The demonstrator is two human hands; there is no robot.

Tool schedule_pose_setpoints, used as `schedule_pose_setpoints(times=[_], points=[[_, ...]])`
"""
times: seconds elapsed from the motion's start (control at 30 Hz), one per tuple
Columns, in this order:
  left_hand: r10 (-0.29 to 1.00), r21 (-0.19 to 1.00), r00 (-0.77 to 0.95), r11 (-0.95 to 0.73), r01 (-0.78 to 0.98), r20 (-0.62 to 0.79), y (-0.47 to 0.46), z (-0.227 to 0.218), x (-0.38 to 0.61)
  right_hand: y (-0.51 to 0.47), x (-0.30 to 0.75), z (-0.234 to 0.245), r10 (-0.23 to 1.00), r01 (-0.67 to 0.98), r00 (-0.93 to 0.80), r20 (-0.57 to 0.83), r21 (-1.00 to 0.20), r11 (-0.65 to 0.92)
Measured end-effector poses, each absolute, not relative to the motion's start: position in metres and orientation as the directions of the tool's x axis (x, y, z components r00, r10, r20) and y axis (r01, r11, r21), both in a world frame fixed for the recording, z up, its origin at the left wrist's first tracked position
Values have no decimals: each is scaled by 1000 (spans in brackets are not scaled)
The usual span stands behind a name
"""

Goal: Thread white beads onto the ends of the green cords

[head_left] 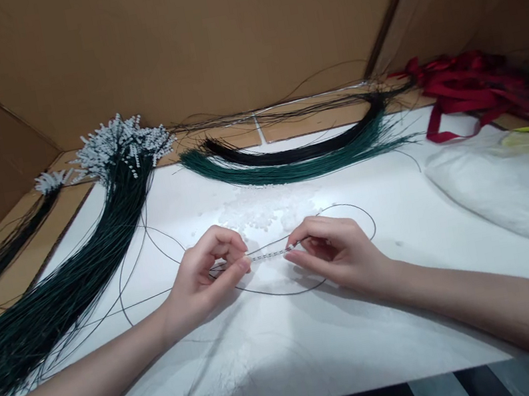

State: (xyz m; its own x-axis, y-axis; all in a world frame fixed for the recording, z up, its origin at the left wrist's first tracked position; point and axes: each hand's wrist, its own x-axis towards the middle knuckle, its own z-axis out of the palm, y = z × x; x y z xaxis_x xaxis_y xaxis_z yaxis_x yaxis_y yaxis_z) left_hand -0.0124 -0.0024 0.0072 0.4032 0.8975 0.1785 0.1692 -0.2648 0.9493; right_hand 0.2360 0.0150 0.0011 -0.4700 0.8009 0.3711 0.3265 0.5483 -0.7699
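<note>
Between my two hands stretches a short beaded wire [268,256], a row of small pale beads on thin dark wire. The thumb and finger of my left hand [212,267] pinch its left end. At its right end, my right hand [336,247] closes thumb and forefinger on it. Loose dark wire [288,293] loops out below and to the right of my hands, and other strands curve off to the left. Just beyond my fingers, many loose white beads [259,209] lie scattered on the white board [407,323].
A thick bundle of green wires [96,253] tipped with white beads lies at left, beside a smaller bundle [46,184]. Black wires [297,152] and green wires [290,170] lie behind. Red ribbon [469,89] and a clear plastic bag [521,189] sit at right. Cardboard walls [197,40] enclose the back.
</note>
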Motion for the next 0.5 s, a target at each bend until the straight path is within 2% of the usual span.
schedule_pose_setpoints(times=[0.3,0.5], points=[[889,940,421,-282,193,180,-3,8,-11,15,233,1,726,370,-475,497,-636,677],[863,922,458,-332,199,212,-3,8,-11,16,232,0,695,339,-514,503,-625,703]])
